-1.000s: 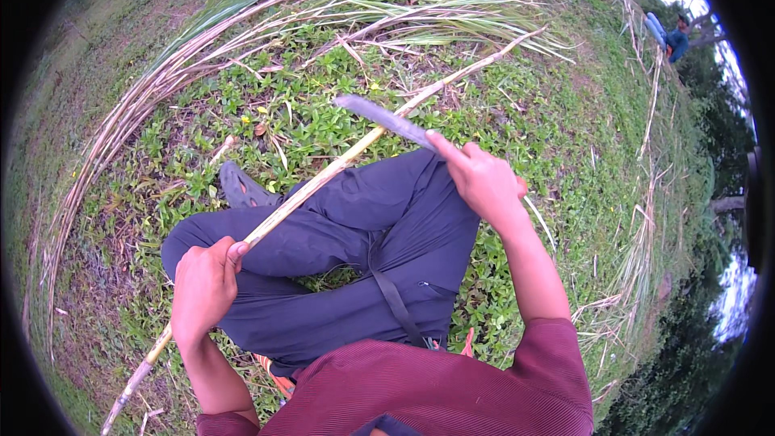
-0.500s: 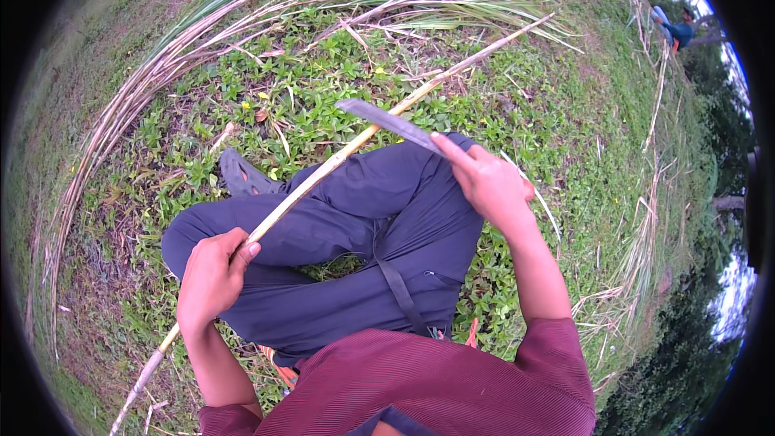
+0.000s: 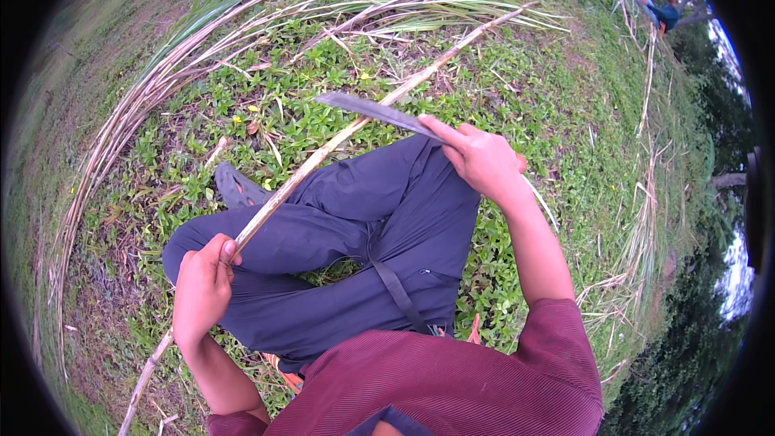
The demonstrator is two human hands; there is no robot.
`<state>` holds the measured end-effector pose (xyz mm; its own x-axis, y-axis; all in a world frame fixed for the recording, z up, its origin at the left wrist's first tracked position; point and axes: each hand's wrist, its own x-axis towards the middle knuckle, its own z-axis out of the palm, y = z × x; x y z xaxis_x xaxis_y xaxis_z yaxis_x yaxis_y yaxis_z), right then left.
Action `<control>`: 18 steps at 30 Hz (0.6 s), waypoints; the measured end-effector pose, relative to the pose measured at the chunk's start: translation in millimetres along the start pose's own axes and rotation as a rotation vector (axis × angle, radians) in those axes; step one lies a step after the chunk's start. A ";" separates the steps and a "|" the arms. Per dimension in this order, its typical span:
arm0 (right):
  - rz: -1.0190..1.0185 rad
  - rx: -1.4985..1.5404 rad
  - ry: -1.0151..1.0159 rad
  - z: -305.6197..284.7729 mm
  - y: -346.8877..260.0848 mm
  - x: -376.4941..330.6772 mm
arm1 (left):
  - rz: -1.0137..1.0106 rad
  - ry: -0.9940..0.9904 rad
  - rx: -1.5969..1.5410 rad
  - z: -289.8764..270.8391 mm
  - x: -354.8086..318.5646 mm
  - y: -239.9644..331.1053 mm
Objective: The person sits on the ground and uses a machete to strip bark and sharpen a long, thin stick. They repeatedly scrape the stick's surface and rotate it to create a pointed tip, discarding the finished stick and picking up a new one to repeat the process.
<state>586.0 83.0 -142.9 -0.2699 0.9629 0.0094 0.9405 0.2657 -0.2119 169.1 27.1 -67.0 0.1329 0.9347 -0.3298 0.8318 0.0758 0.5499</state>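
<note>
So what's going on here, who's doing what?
A person in a maroon shirt and dark trousers sits with legs folded on leafy ground. The left grip holds a long stalk slanting across the legs. The right grip holds a knife, its blade crossing the stalk. Long grass lies in a curve beyond, and another person is farther off, upper right.

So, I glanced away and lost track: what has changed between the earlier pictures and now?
The stalk appears turned in the left hand: pale yellow showed before, a browner, streaked side shows now. The knife in the right hand sits slightly farther left in the picture, though the view shifted a little too. Neither hand let go; the blade still crosses the stalk.
</note>
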 end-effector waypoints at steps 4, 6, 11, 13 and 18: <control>0.423 -0.070 0.060 10.3 58.3 9.5 | 0.082 0.048 0.058 4.8 -1.7 -7.0; 0.417 -0.104 0.051 2.0 53.2 13.0 | 0.070 0.059 0.087 1.1 -1.3 -0.9; -0.085 -0.056 -0.018 -11.9 -14.1 1.0 | 0.030 0.106 0.137 -5.4 -7.6 2.7; -0.119 -0.053 0.010 -5.1 2.6 6.4 | 0.030 0.130 0.186 -10.5 -13.9 -1.7; 0.526 -0.094 0.086 18.3 154.5 31.3 | 0.050 0.207 0.250 -28.7 -45.8 -13.4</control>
<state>719.1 153.3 -193.3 0.2569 0.9664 0.0059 0.9595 -0.2543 -0.1215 136.4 -6.7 -37.2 0.0857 0.9879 -0.1296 0.9370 -0.0357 0.3475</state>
